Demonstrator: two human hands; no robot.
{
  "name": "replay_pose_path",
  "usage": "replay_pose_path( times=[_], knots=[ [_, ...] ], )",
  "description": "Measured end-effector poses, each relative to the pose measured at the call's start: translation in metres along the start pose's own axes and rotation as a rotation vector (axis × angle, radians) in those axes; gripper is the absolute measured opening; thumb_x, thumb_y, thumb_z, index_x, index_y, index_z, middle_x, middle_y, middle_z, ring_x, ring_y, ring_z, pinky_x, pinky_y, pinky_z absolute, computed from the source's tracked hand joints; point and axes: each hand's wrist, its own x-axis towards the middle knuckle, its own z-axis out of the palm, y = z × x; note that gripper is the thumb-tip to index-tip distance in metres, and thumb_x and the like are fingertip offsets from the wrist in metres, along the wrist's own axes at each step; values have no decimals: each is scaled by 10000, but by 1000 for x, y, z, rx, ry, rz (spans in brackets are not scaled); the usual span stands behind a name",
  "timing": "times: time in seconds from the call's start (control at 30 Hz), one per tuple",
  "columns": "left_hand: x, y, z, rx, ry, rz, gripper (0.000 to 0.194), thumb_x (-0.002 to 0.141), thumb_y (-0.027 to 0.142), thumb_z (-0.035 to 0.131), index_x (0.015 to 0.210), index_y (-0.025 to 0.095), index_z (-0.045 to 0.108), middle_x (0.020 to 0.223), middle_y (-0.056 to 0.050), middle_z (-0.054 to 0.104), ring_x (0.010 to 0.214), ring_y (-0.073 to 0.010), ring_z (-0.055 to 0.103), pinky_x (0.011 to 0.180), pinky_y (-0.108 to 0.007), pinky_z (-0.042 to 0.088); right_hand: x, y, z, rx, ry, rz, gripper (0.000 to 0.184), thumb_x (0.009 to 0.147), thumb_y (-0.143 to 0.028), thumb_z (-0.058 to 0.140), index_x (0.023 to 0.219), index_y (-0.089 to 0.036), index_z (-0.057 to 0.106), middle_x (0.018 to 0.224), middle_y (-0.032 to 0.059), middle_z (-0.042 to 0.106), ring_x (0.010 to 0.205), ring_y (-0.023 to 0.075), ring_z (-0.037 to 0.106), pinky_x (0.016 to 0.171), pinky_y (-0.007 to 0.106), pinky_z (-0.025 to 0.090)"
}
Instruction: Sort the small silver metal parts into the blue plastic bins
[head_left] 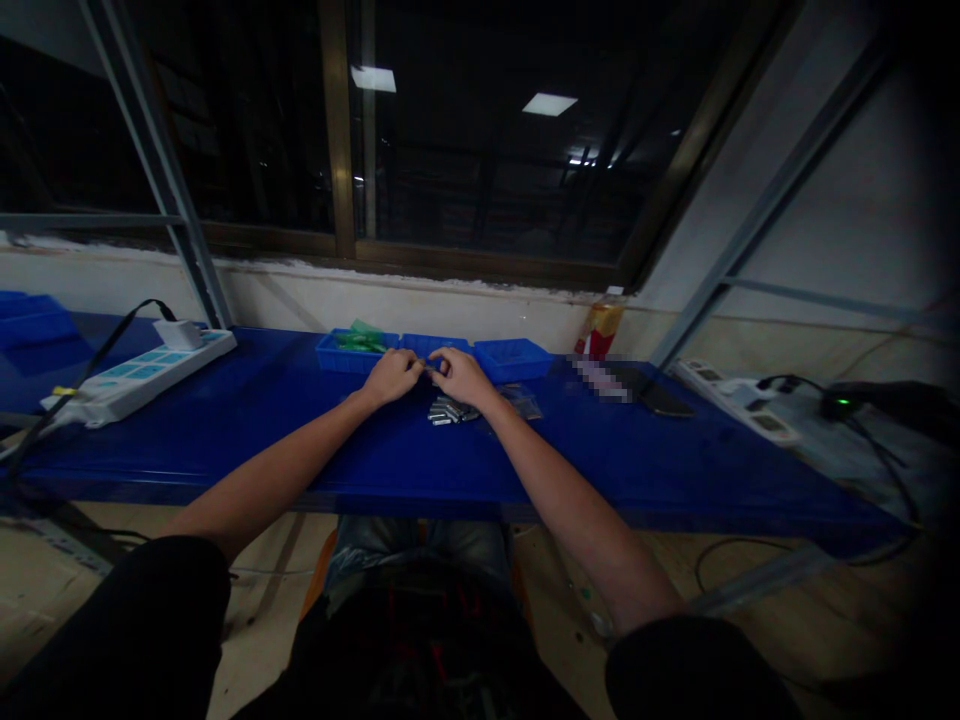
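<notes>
Small metal pieces are lying in a loose heap on the blue table, just below the right hand; several are showing, but they are overlapping too closely to be counted. The person's two hands are meeting above the table, the left hand facing the right, with fingers bent and thumbs and fingertips drawn narrow, nearly touching. Something tiny seems to be sitting between the fingertips, but it is too small to identify, and one cannot tell which hand is gripping it.

The right hand is covering part of the heap, and one clear plastic bag is lying just right of it. Behind the hands, three blue trays are standing in a row: the left tray is holding green packaging, the middle tray is partly hidden by the fingers, and the right tray is standing clear of them.

Farther right, one red-and-yellow packet is standing near the wall, with one dark phone lying nearer the edge. One white power strip is lying well to the left; another power strip is lying beyond the table's right edge.
</notes>
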Motion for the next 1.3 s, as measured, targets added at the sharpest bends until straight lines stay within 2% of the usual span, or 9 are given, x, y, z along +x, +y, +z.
replay_pose_path(
  times=[0.23,0.4,0.53,0.67,0.8,0.9,1.0,1.2,1.3],
  knots=[
    [-3,4,-6,-77,10,-32,416,891,364,283,676,157,574,695,-83,636,666,-188,570,627,-286,392,-1,-10,-2,-11,8,-35,131,767,-256,536,852,-180,599,678,-10,513,638,115,452,609,222,333],
    [-5,5,-8,-164,69,-36,389,899,390,287,766,161,572,700,-61,624,673,-183,574,626,-283,397,1,-11,-4,4,13,1,268,853,-333,432,717,-160,584,644,4,536,627,113,462,602,224,320],
    [-6,6,-8,-268,99,111,247,835,246,436,1053,164,520,850,-46,638,755,-168,581,669,-272,427,2,-10,-4,56,-6,74,361,902,-314,316,677,-156,550,654,19,564,647,121,495,618,229,326],
    [-5,5,-5,-220,97,254,230,802,194,486,1024,172,543,876,-43,637,820,-179,562,749,-297,427,2,-9,-5,151,-29,105,386,907,-325,284,651,-160,521,640,11,551,646,122,506,624,230,334],
    [-3,3,-4,-197,115,217,188,844,239,453,976,168,566,839,-45,646,787,-180,565,748,-300,419,0,-10,-4,217,-29,104,388,899,-362,287,656,-165,516,602,-7,514,605,114,491,591,228,332],
    [-3,3,-6,-198,116,139,238,879,285,390,920,154,585,832,-60,653,762,-179,578,708,-284,416,-2,-11,-3,225,-8,85,232,839,-365,426,843,-164,544,593,-37,488,561,106,477,547,219,323],
    [-4,5,-9,-186,73,53,363,904,340,309,791,145,594,729,-60,647,670,-173,581,635,-271,403,-3,-12,-3,223,26,40,293,771,-300,527,1031,-167,500,575,-68,459,523,97,461,537,212,327],
    [-6,7,-11,-245,16,8,478,914,394,241,696,148,587,640,-47,638,628,-164,589,628,-260,399,-2,-13,-5,177,21,-5,166,818,-295,467,877,-172,561,576,-45,489,534,95,459,559,216,331],
    [-7,7,-11,-254,51,17,409,900,404,293,808,146,596,656,-39,631,630,-165,586,615,-259,402,-1,-12,-4,119,37,23,257,865,-322,394,733,-169,554,601,-13,530,582,107,478,566,222,319]
  ],
)
